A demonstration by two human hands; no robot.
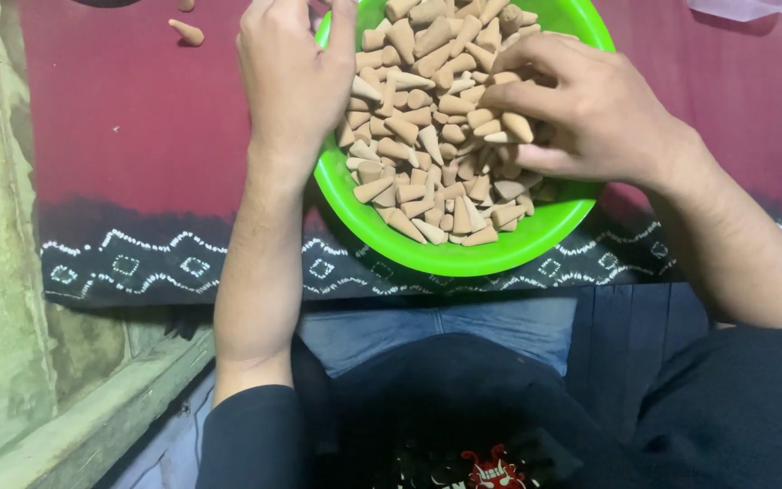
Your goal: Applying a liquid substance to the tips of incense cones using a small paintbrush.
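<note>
A bright green round bowl (463, 258) sits on a dark red cloth and is heaped with several small tan cones (427, 172). My left hand (293, 81) rests over the bowl's left rim, fingers curled down at the edge of the pile. My right hand (581, 109) lies in the bowl on the right side, its fingers closed around a few cones, one of them (518, 125) sticking out between fingers and thumb. Both forearms reach in from dark sleeves at the bottom.
The red cloth (128, 136) has a dark border with a white zigzag pattern along its near edge. One loose cone (187, 33) lies on the cloth at the upper left. A greenish concrete wall and ledge (11, 344) run down the left. My lap is below.
</note>
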